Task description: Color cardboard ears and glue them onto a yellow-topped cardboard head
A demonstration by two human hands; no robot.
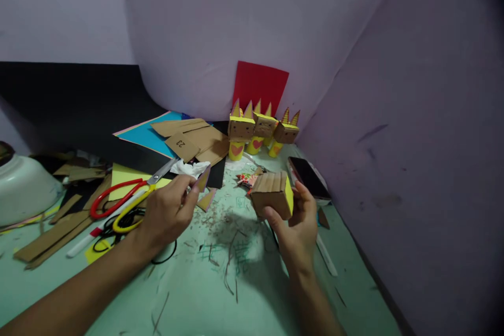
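Observation:
My left hand (169,212) pinches a small pointed cardboard triangle (203,178) with a purple edge. A similar cardboard triangle (207,200) lies on the table just beyond its fingers. In my right hand (297,226) is a small cardboard box (271,194), held above the table between thumb and fingers. Its top shows bare ridges, and the side towards my fingers is yellow. Farther back stand three cardboard figures (241,128) with box heads, pointed horns and yellow bodies; hearts show on the bodies.
Scissors (136,197) with red and yellow handles lie left, by a white pen (84,241), black cord and cardboard strips (55,239). A phone (309,176) rests at the right wall. Cardboard sheets (205,142) and red paper (260,84) are at the back. Scraps litter the green table (197,299).

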